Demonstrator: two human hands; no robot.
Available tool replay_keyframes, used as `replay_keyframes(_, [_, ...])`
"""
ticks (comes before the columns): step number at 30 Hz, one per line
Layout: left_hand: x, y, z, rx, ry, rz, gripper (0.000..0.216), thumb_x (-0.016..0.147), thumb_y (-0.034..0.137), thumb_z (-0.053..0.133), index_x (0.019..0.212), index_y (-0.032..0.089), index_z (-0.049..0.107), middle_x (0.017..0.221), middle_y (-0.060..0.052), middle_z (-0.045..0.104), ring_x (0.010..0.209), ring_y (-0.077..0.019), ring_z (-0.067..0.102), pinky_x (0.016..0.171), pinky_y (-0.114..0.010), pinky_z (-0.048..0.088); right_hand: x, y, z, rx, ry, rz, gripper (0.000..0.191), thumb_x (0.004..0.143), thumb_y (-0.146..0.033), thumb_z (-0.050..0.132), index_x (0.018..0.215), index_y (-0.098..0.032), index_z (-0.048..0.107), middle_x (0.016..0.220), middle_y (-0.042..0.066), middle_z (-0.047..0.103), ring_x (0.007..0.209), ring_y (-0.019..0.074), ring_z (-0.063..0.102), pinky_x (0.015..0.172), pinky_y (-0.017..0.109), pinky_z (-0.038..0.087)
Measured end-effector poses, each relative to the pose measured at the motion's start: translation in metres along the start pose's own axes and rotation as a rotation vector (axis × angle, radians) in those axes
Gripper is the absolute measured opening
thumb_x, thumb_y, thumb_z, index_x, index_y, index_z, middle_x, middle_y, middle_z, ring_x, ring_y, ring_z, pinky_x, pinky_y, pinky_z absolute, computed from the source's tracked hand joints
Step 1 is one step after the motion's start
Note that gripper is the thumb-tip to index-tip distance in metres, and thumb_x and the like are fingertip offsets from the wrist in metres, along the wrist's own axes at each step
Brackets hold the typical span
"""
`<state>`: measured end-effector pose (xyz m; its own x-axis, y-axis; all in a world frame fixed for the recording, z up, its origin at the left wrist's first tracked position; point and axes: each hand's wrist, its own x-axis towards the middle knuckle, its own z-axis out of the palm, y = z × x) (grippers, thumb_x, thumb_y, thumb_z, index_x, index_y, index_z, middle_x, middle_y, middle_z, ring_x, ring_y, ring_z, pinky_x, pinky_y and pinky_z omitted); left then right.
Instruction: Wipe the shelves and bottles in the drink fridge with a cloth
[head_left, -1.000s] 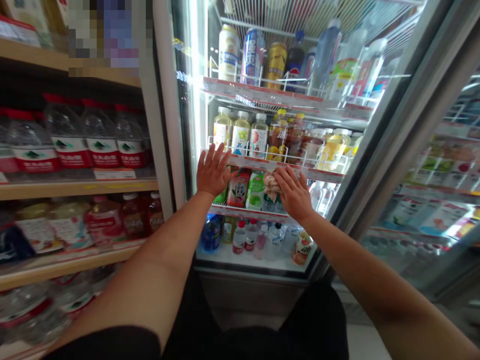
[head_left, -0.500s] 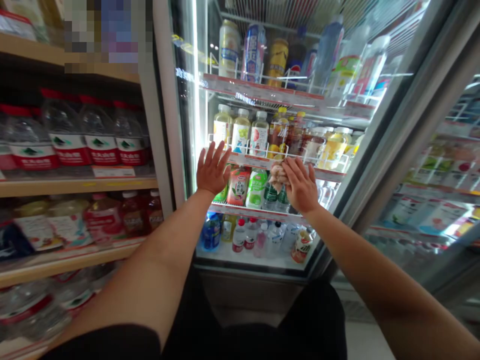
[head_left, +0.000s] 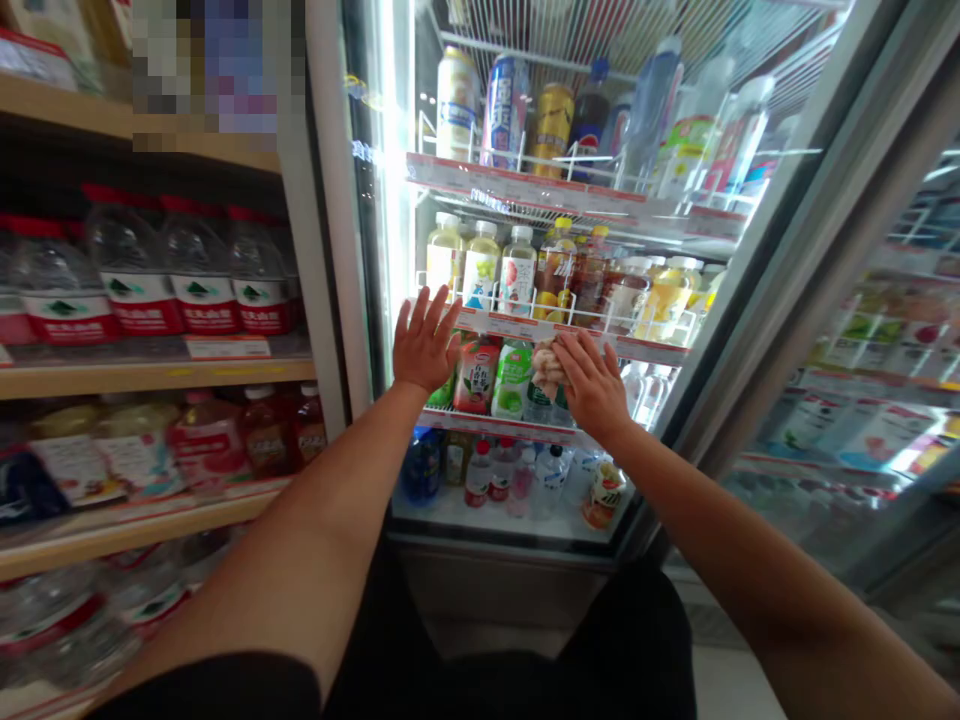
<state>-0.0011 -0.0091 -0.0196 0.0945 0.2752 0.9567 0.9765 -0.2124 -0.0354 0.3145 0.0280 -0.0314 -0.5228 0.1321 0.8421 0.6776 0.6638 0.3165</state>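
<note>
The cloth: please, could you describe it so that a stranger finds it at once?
Find the brightly lit drinks cooler, right of the wooden shelves. Near its middle, the right hand partly covers the cloth. Pale beige and crumpled, it is unlike the labelled bottles behind.

The left hand is raised, back to the viewer, fingers fanned upward, thumb out toward the right hand. That one sits slightly lower and well apart, its fingers slanting up toward the left hand, the little finger a bit separate. Behind each hand, the left forearm and right forearm reach forward, converging.
</note>
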Motion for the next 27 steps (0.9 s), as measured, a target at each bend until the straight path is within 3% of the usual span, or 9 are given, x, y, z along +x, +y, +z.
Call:
replay_keyframes(15, [-0.001,-0.001,0.001,0.024,0.024,0.011,0.055,0.102,0.04,0.035,0.155,0.029,0.039,0.164,-0.002,0.035,0.157,-0.0225,0.016,0.13,-0.049,0.01,0.012,0.001,-0.002,-0.036,0.055,0.019,0.063,0.096,-0.013,0.046,0.157,-0.025,0.037,0.158,0.005,0.047,0.153,0.0237,0.031,0.126,0.052,0.019])
replay_keyframes(20, [-0.001,-0.001,0.001,0.004,0.02,0.004,0.055,0.102,0.042,0.035,0.155,0.028,0.039,0.164,-0.002,0.035,0.157,-0.0227,0.014,0.13,-0.05,0.008,0.014,-0.003,0.0,-0.023,0.005,-0.029,0.063,0.097,-0.015,0.046,0.158,-0.027,0.034,0.158,0.004,0.047,0.153,0.0233,0.031,0.127,0.053,0.019])
replay_keyframes(27, [-0.001,-0.002,0.002,0.007,0.021,0.008,0.055,0.102,0.04,0.036,0.156,0.03,0.037,0.165,-0.001,0.033,0.157,-0.0225,0.014,0.13,-0.05,0.008,0.027,-0.011,-0.002,-0.022,0.01,0.019,0.062,0.095,-0.013,0.045,0.156,-0.026,0.039,0.159,0.004,0.045,0.152,0.0234,0.032,0.127,0.052,0.018])
